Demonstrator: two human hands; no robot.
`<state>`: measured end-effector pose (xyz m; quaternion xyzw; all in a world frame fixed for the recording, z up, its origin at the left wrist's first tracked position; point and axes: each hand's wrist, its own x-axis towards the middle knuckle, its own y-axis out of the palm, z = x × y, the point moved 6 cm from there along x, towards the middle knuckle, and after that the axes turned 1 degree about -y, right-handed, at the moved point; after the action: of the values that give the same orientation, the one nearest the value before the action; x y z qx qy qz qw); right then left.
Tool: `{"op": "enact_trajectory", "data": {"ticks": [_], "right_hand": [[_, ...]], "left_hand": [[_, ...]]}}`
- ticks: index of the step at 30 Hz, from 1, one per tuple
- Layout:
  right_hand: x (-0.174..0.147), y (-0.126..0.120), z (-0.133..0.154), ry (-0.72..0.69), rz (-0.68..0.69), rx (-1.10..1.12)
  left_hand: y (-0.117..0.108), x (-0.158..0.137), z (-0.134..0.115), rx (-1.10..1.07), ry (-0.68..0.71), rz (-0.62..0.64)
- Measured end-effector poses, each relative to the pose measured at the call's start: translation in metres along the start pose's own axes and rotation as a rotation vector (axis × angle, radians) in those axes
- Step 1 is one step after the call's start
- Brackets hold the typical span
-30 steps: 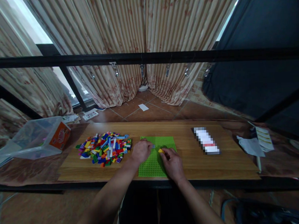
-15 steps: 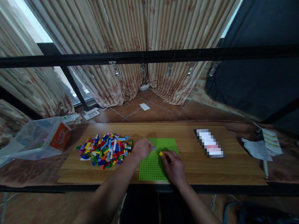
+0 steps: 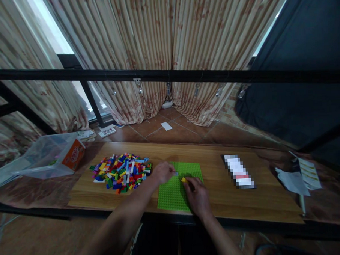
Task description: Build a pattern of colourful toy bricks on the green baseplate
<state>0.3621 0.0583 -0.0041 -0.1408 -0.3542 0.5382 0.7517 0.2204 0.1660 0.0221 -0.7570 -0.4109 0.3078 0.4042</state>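
A green studded baseplate [image 3: 173, 197] lies on the wooden board in front of me. My right hand [image 3: 197, 196] is over its right side, pinching a small yellow brick [image 3: 184, 179] between thumb and fingertips. At the plate's upper left is my left hand [image 3: 163, 173], its fingers drawn together. A small pale, greyish piece [image 3: 176, 174] shows just beside those fingertips; whether they grip it or it sits on the plate I cannot tell. Left of this hand spreads a heap of mixed coloured bricks [image 3: 122, 172].
A phone-like object with a blurred screen [image 3: 239, 171] lies on the wooden board [image 3: 218, 200] at right. A clear plastic box [image 3: 47, 155] with an orange label stands at far left. Papers [image 3: 293, 180] lie at far right. A black rail [image 3: 184, 75] crosses behind.
The whole view has shifted and tilted slightly, with the board now a little lower. Both hands keep nearly the same places over the plate; the yellow brick stays in the right hand.
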Motion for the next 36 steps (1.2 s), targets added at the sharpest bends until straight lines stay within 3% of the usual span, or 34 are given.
{"op": "enact_trajectory", "data": {"ticks": [8,14,21,36], "right_hand": [[0.001,0.001,-0.003,0.005,0.005,-0.019],[0.001,0.002,-0.004,0.003,-0.001,-0.026],[0.0,0.003,-0.004,0.004,-0.003,-0.018],[-0.002,0.003,-0.002,0.026,0.011,-0.004]], "left_hand": [[-0.012,-0.022,0.013,-0.087,-0.021,-0.206],[0.02,-0.056,-0.021,0.133,0.16,-0.323],[0.054,-0.061,-0.036,0.367,0.128,-0.27],[0.063,-0.055,-0.032,0.389,0.106,-0.214]]}}
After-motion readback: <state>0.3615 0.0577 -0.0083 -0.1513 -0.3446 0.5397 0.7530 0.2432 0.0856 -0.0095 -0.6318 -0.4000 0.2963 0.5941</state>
